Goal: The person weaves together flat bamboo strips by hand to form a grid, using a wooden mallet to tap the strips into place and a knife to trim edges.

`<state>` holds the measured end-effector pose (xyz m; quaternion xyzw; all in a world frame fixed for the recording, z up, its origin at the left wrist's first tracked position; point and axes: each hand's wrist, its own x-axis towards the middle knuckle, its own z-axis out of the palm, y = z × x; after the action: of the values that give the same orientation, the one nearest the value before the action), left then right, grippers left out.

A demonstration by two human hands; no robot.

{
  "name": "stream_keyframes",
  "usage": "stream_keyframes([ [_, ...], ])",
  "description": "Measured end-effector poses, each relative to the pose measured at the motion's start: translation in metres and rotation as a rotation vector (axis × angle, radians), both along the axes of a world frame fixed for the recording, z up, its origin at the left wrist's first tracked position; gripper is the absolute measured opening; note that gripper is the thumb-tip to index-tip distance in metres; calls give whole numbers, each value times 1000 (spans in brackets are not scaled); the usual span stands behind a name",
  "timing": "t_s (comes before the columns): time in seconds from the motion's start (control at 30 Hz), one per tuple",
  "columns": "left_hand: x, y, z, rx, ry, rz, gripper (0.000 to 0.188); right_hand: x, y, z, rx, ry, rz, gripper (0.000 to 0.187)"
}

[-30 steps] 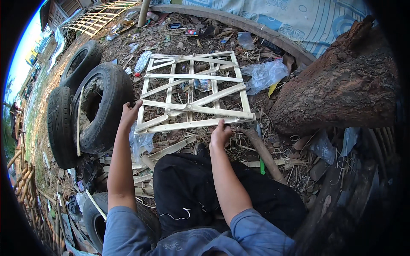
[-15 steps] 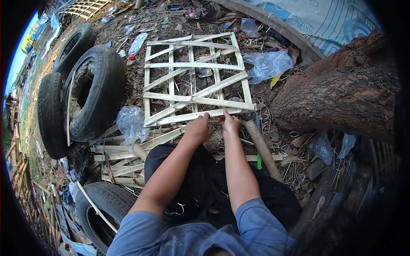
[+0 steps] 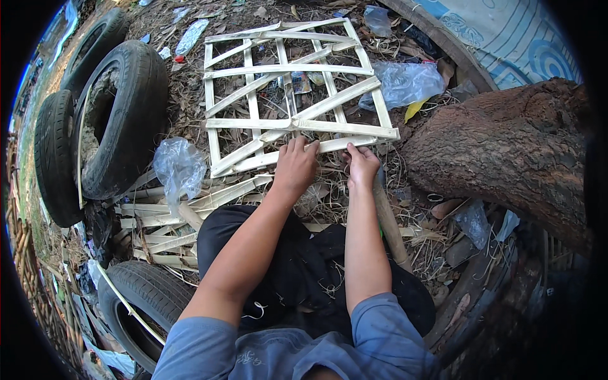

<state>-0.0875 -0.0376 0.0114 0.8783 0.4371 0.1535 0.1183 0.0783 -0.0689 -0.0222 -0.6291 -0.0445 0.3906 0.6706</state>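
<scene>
A square lattice [image 3: 291, 68] of pale split-bamboo strips lies in front of me, with crosswise, lengthwise and slanting strips interlaced. My left hand [image 3: 296, 166] is closed over the middle of its near edge, fingers curled across the strip. To the right along the same edge, my right hand [image 3: 362, 167] pinches the near strip between thumb and fingers. Part of that strip is hidden under the left hand. Below the right hand, a round wooden stick [image 3: 391, 228] lies beside my leg.
Loose bamboo strips [image 3: 168, 244] lie by my left knee, near a clear plastic bag [image 3: 179, 168]. Old tyres [image 3: 142, 114] stand at the left, another tyre [image 3: 149, 291] nearer me. A thick tree trunk [image 3: 500, 155] rises at the right. Another plastic bag [image 3: 408, 82] touches the lattice's right side.
My left hand's fingers have moved up over the lattice's near strip. The right hand stays at the same edge. The whole view has shifted, so the lattice appears higher.
</scene>
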Motion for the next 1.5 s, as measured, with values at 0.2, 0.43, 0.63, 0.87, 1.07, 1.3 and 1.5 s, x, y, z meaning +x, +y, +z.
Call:
stream_keyframes([
  [0.2,12,14,-5,-30,-26,3,26,2,-2,9,-65,-117,40,48],
  [0.43,20,11,-7,-32,51,-98,17,-2,-21,20,-158,-126,-23,62],
  [0.63,24,11,-14,-55,162,-98,17,-13,-30,10,-248,-188,110,65],
  [0.87,27,7,-9,-44,178,-65,12,-6,-28,-1,-177,-121,52,69],
  [1.07,27,13,1,-181,245,-31,17,-7,-23,11,-146,-47,13,74],
  [1.3,30,14,0,-209,308,-4,18,-1,-24,3,-118,-45,-4,66],
  [1.5,27,17,-3,-191,237,12,19,-6,-21,3,-165,-180,58,68],
])
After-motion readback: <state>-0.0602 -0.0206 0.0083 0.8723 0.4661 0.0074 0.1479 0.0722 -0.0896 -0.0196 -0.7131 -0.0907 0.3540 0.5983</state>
